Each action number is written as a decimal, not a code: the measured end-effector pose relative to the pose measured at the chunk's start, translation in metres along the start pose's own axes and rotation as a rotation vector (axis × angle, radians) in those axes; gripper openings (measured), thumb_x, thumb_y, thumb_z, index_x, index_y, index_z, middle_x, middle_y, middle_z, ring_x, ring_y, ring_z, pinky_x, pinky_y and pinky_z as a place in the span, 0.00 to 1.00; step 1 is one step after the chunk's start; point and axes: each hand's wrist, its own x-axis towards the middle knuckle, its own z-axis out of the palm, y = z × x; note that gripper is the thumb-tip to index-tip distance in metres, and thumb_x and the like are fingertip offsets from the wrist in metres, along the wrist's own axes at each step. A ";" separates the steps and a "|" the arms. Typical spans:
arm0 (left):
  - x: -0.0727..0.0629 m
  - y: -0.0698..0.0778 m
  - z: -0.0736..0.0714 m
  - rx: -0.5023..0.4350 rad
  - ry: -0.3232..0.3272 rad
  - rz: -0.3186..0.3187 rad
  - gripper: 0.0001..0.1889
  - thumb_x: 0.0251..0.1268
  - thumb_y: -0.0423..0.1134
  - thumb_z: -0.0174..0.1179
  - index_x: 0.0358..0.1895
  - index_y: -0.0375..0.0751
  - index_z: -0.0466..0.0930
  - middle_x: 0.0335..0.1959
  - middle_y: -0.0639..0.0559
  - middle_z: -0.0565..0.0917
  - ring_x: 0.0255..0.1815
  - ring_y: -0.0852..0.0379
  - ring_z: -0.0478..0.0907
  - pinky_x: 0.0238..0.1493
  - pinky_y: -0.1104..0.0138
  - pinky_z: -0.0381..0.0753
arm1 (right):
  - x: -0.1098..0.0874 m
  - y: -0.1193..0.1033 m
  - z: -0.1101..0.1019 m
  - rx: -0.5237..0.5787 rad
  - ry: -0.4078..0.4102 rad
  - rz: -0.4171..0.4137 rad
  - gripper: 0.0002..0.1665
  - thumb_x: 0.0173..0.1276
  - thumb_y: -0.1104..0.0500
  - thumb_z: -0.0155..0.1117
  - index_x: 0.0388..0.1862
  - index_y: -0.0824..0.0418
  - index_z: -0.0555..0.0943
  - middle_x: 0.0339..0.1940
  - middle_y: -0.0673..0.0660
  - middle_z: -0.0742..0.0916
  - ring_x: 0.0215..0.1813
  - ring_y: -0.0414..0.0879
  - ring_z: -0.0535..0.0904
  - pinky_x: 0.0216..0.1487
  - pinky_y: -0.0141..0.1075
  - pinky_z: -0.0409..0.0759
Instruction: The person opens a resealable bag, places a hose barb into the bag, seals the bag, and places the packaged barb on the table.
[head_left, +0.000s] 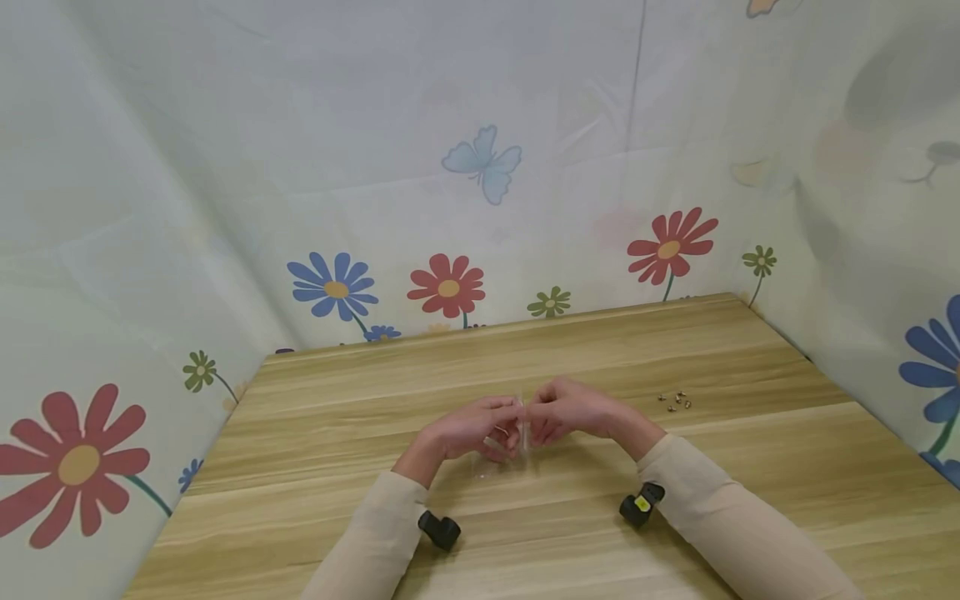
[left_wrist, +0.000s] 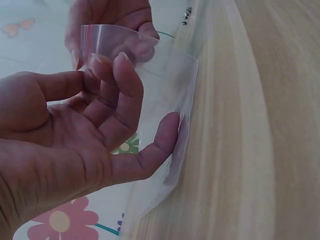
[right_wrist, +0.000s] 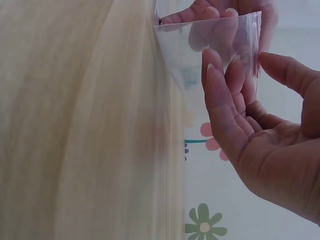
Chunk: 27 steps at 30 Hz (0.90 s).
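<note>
Clear bag (left_wrist: pixel 172 75): above the desk (head_left: pixel 300 467), about midway between its left and right edges, between both hands; nothing shows inside. Contact with the desk cannot be told.
Left hand (head_left: pixel 472 429): grip narrow, thumb and fingertip pinching the bag at the red-lined strip (left_wrist: pixel 88 40).
Right hand (head_left: pixel 577 410): grip narrow, pinching the same strip edge from opposite; exact finger contact partly hidden.
Reason for hold: judged to give each hand one side of the mouth, allowing it to be parted.
Metal pieces (head_left: pixel 678 399): loose group beyond the right hand, towards the desk's far right corner; presumably placed clear of both hands, within reach.
</note>
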 end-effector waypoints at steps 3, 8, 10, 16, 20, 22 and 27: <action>-0.001 0.001 0.000 -0.001 -0.008 0.003 0.18 0.81 0.51 0.45 0.42 0.40 0.76 0.28 0.48 0.78 0.32 0.52 0.77 0.40 0.55 0.83 | 0.001 0.001 0.001 0.024 -0.016 -0.006 0.13 0.75 0.59 0.60 0.40 0.70 0.82 0.32 0.65 0.87 0.37 0.53 0.86 0.46 0.48 0.84; 0.000 0.000 -0.001 -0.011 -0.015 0.009 0.19 0.82 0.51 0.43 0.42 0.39 0.75 0.29 0.48 0.78 0.33 0.52 0.78 0.43 0.53 0.82 | 0.002 0.002 0.002 0.052 -0.040 -0.021 0.12 0.75 0.61 0.58 0.39 0.71 0.82 0.32 0.64 0.87 0.38 0.54 0.87 0.47 0.50 0.84; 0.000 0.000 -0.001 -0.015 -0.012 0.006 0.19 0.82 0.51 0.44 0.41 0.38 0.75 0.28 0.48 0.78 0.34 0.52 0.78 0.43 0.53 0.82 | 0.002 0.002 0.002 0.054 -0.041 -0.018 0.12 0.75 0.62 0.56 0.39 0.72 0.81 0.32 0.63 0.87 0.38 0.54 0.87 0.47 0.50 0.84; 0.000 0.001 -0.001 -0.013 -0.002 -0.002 0.18 0.81 0.50 0.46 0.42 0.39 0.77 0.29 0.48 0.79 0.35 0.52 0.79 0.44 0.53 0.83 | 0.002 0.001 0.002 0.062 -0.028 -0.006 0.12 0.75 0.63 0.54 0.40 0.71 0.80 0.31 0.61 0.87 0.37 0.51 0.86 0.45 0.48 0.85; 0.001 0.001 0.000 -0.016 0.005 -0.007 0.18 0.80 0.48 0.47 0.42 0.38 0.78 0.36 0.45 0.82 0.39 0.50 0.82 0.43 0.52 0.84 | 0.002 0.000 0.003 0.093 -0.025 -0.001 0.12 0.75 0.63 0.53 0.41 0.72 0.80 0.31 0.61 0.87 0.36 0.51 0.85 0.44 0.48 0.85; 0.002 0.000 0.000 -0.020 0.004 -0.013 0.17 0.79 0.47 0.46 0.41 0.37 0.78 0.39 0.45 0.84 0.41 0.49 0.83 0.43 0.52 0.85 | 0.002 0.001 0.003 0.107 -0.028 0.001 0.12 0.74 0.63 0.53 0.41 0.72 0.80 0.31 0.61 0.87 0.36 0.51 0.85 0.43 0.48 0.85; 0.003 -0.002 0.000 -0.035 -0.006 -0.016 0.17 0.79 0.46 0.45 0.42 0.36 0.78 0.39 0.44 0.84 0.40 0.49 0.84 0.42 0.52 0.85 | 0.002 0.001 0.004 0.145 -0.032 0.015 0.11 0.74 0.64 0.52 0.39 0.71 0.80 0.30 0.61 0.87 0.34 0.50 0.85 0.43 0.47 0.85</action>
